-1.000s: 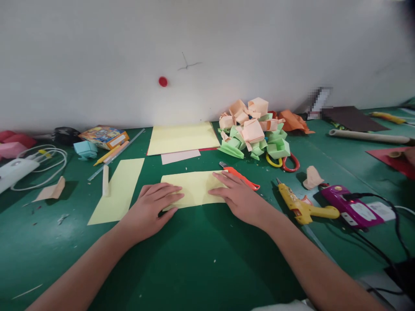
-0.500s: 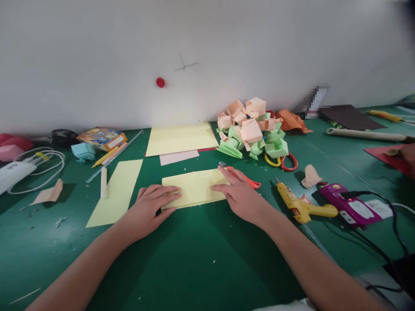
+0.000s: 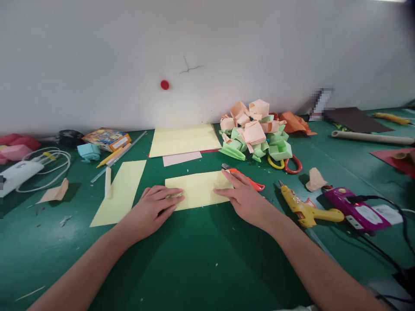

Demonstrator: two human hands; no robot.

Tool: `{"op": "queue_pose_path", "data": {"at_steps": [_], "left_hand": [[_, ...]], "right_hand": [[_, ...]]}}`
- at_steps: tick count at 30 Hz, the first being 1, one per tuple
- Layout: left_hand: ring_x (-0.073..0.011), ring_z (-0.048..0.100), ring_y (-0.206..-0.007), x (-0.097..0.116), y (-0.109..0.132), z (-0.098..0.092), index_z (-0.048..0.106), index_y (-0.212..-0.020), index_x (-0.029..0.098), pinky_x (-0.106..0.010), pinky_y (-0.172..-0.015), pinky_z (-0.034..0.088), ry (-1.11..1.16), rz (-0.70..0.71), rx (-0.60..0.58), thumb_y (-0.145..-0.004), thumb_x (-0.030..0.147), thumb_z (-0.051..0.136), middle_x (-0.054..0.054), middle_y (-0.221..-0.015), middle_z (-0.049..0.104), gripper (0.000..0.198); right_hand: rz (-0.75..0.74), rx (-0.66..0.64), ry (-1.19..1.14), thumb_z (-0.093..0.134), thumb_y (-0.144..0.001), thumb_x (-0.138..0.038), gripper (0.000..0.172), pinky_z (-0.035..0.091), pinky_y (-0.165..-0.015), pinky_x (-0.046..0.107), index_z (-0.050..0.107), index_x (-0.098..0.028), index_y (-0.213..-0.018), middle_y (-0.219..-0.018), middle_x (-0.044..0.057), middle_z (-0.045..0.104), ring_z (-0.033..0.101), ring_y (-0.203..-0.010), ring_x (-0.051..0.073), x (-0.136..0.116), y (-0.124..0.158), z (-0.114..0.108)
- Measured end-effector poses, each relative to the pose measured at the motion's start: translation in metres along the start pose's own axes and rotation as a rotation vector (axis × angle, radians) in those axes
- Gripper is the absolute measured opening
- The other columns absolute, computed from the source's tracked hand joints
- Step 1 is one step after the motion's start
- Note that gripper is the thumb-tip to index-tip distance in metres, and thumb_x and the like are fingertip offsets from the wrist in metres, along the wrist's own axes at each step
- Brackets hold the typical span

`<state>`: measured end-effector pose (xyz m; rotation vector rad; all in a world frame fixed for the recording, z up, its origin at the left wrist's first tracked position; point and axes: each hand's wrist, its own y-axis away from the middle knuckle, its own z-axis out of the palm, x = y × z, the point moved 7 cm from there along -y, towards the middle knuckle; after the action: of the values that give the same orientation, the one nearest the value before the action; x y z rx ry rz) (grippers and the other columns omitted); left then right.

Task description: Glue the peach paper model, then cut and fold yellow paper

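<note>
A folded strip of pale yellow paper [image 3: 198,190] lies flat on the green table, between my two hands. My left hand [image 3: 158,207] rests on its left end, fingers stretched out across the paper. On the right end lies my right hand [image 3: 244,194], its fingers spread, with the index finger and thumb pointing over the sheet. Just behind my right hand is an orange-handled cutter [image 3: 256,185], partly covered by the fingers. Left of my left hand is another yellow paper strip [image 3: 125,190] with a white stick [image 3: 108,183] on it.
Folded peach and green paper pieces [image 3: 254,131] are heaped by the wall, beside scissors [image 3: 293,165]. A yellow glue gun [image 3: 306,209] and a purple power strip [image 3: 358,209] with cables sit at right. Yellow sheets [image 3: 184,140] lie at the back; a white cabled device [image 3: 24,175] is at left.
The folded paper's lower edge now looks flatter and more closely pressed together. Both hands stay in nearly the same place on it; the whole view has shifted slightly.
</note>
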<state>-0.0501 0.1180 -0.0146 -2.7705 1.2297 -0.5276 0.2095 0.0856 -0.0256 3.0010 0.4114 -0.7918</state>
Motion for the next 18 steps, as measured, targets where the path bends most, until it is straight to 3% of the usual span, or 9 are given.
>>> {"op": "queue_pose_path", "data": {"at_steps": [7,18], "left_hand": [[-0.0226,0.062,-0.121,-0.003,0.002,-0.003,0.073,-0.122,0.035,-0.043,-0.103,0.048,0.007,0.045,0.056,-0.102,0.028,0.048,0.0,-0.132,0.07,0.032],[-0.0216,0.068,-0.113,-0.001,0.0,-0.012,0.078,-0.111,0.031,-0.04,-0.099,0.055,0.024,0.092,0.086,-0.1,0.026,0.049,-0.001,-0.125,0.074,0.031]], "right_hand": [[0.045,-0.046,0.009,0.045,-0.093,-0.002,0.061,0.029,-0.123,0.061,0.067,-0.042,-0.133,-0.171,-0.008,0.019,0.013,-0.157,0.034,0.003,0.001,0.0],[0.047,-0.048,-0.011,0.044,-0.094,-0.004,0.06,0.036,-0.118,0.064,0.066,-0.043,-0.134,-0.17,-0.006,0.02,0.012,-0.157,0.036,0.003,0.004,-0.001]]}}
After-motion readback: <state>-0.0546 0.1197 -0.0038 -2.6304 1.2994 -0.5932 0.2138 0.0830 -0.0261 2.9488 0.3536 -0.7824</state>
